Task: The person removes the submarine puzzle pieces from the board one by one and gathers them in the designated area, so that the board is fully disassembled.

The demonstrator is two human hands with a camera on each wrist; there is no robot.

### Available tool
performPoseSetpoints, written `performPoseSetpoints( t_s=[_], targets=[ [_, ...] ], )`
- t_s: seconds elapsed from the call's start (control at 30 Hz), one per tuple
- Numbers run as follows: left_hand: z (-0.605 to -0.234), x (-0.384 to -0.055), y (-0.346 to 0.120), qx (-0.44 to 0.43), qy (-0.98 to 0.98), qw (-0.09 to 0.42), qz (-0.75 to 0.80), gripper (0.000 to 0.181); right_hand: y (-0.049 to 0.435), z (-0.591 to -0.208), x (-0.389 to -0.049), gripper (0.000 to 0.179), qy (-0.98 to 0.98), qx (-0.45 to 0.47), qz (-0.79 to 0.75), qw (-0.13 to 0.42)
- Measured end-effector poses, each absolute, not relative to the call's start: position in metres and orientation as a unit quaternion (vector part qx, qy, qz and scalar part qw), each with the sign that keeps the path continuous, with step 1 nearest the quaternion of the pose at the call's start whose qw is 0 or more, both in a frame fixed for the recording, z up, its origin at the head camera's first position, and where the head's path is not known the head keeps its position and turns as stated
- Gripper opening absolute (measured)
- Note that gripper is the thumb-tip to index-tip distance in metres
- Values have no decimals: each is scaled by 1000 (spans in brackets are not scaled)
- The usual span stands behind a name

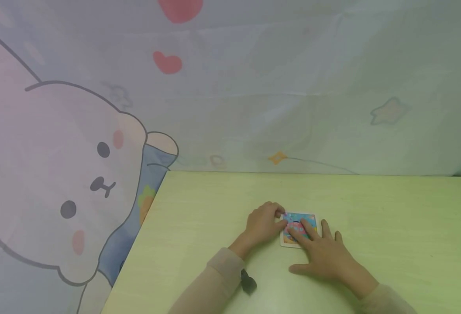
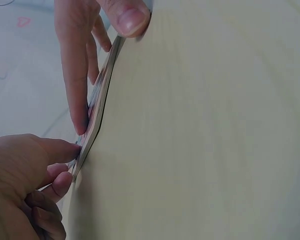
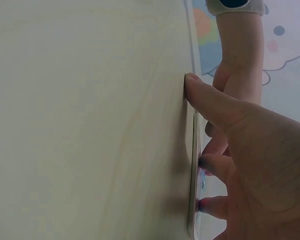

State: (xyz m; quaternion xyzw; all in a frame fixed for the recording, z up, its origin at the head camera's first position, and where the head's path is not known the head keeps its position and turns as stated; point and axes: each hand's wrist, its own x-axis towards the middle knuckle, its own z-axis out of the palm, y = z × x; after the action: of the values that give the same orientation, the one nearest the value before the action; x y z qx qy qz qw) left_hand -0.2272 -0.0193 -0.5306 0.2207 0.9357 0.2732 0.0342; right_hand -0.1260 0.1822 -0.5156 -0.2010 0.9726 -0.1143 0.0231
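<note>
Left hand [image 1: 263, 224] pinches left edge of picture board [image 1: 296, 218]; right hand [image 1: 326, 256] spread, fingers [image 1: 310, 230] extended onto face; surface [image 1: 403, 226] stretches wide both sides.

Tabletop [image 1: 411, 226]: wide room at both sides.
Printed cloth [image 1: 254, 87]: barrier behind the far edge.
Picture card [image 1: 307, 216]: left hand [image 1: 263, 223] blocks its left side, right hand [image 1: 326, 256] its near right corner.
</note>
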Motion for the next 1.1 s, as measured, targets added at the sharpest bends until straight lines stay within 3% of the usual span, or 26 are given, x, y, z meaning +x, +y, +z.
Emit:
performPoseSetpoints(
  t_s=[0.7,1.1],
  targets=[
    [-525,-220,-18,216,905,-27,366,16,184,-519,-128,99,974,-200,-107,21],
    [-522,-222,-71,136,901,-30,412,15,183,-518,-128,99,973,-197,-113,34]
  ],
)
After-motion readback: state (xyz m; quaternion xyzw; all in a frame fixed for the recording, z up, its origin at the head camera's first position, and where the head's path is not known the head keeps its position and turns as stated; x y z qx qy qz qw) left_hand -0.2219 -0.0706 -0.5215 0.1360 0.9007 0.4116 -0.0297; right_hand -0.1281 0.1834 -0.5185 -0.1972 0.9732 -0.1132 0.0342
